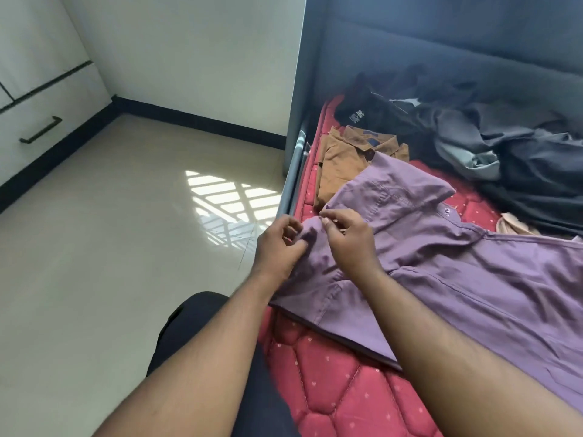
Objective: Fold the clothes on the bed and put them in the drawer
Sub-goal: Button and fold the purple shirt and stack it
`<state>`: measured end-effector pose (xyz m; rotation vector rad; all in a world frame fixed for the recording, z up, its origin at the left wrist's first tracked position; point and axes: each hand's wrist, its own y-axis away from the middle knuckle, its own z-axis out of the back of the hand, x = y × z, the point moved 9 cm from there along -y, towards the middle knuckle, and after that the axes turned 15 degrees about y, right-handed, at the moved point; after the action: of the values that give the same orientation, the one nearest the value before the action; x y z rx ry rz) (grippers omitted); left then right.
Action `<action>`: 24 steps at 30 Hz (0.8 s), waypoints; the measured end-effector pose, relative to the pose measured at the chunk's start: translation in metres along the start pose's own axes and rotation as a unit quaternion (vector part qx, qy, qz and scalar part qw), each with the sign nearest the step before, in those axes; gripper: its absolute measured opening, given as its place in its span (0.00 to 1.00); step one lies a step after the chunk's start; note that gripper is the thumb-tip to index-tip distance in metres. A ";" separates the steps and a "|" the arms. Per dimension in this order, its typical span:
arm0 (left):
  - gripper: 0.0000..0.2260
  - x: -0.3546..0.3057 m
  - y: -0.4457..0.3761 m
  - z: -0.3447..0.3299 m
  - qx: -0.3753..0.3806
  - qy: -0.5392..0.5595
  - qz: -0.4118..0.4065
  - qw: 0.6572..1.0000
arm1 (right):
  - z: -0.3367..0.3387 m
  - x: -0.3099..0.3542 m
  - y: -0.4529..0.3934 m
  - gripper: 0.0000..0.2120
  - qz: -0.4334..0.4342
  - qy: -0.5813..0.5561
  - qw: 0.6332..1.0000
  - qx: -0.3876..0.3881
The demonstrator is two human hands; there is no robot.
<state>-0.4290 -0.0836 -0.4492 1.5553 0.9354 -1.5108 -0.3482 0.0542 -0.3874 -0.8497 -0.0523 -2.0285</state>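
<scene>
Red quilted mattress point(331, 386) carries the clothes. Mauve button-up cotton shirt point(457, 279) lies spread, unfolded; left hand point(277, 247) and right hand point(347, 241) each pinch its cloth near the bed edge. Brown folded shirt point(344, 159) and black folded garment point(372, 111) done. Dark grey heap point(511, 152) remains. White drawer front point(47, 127) closed, well apart; nothing stowed, judging.

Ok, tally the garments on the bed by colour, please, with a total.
Purple: 1, the purple shirt, gripped by left hand and right hand.
Brown: 1, folded brown shirt.
Black: 1, black shirt.
Dark grey heap: count unclear.
Total: 3 distinct, plus the heap.
</scene>
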 end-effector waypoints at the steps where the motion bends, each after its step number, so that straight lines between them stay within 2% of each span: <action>1: 0.10 -0.009 0.007 -0.009 0.033 -0.020 -0.036 0.999 | 0.005 -0.004 -0.009 0.06 -0.020 -0.008 1.000 0.002; 3: 0.12 -0.013 0.017 -0.022 0.080 -0.014 -0.075 0.994 | 0.001 -0.015 -0.025 0.07 -0.069 -0.044 0.995 0.063; 5: 0.07 -0.012 0.023 -0.034 0.131 0.017 -0.075 0.988 | -0.009 -0.027 -0.029 0.12 -0.118 -0.050 0.980 0.154; 7: 0.03 -0.011 0.030 -0.048 0.193 0.010 -0.084 0.977 | -0.017 -0.033 -0.026 0.15 -0.137 -0.007 0.965 0.223; 9: 0.06 -0.013 0.039 -0.058 0.227 -0.093 -0.148 0.958 | -0.014 -0.033 -0.026 0.14 -0.104 0.068 0.967 0.221; 12: 0.13 -0.021 0.054 -0.074 0.206 -0.270 -0.268 0.902 | -0.004 -0.018 -0.028 0.09 -0.015 0.187 0.967 0.174; 14: 0.12 -0.025 0.064 -0.087 0.203 -0.338 -0.310 0.865 | -0.008 -0.011 -0.024 0.12 0.011 0.262 0.944 0.203; 17: 0.16 -0.026 0.077 -0.101 0.213 -0.376 -0.332 0.838 | -0.014 -0.007 -0.020 0.11 0.034 0.378 0.896 0.229; 19: 0.19 -0.028 0.080 -0.099 0.224 -0.324 -0.313 0.864 | -0.011 -0.004 -0.020 0.08 0.044 0.408 0.882 0.232; 21: 0.17 -0.027 0.070 -0.083 0.183 -0.234 -0.241 0.924 | -0.006 -0.008 -0.021 0.05 0.030 0.407 0.881 0.239; 23: 0.14 -0.020 0.058 -0.065 0.134 -0.176 -0.156 0.963 | -0.001 -0.020 -0.023 0.06 -0.028 0.341 0.914 0.218; 24: 0.11 -0.018 0.052 -0.057 0.110 -0.152 -0.132 0.973 | 0.001 -0.029 -0.023 0.06 -0.082 0.256 0.942 0.199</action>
<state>-0.3574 -0.0558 -0.4288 1.3302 0.8412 -2.0359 -0.3545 0.0897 -0.3973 -0.0540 -0.2389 -2.2308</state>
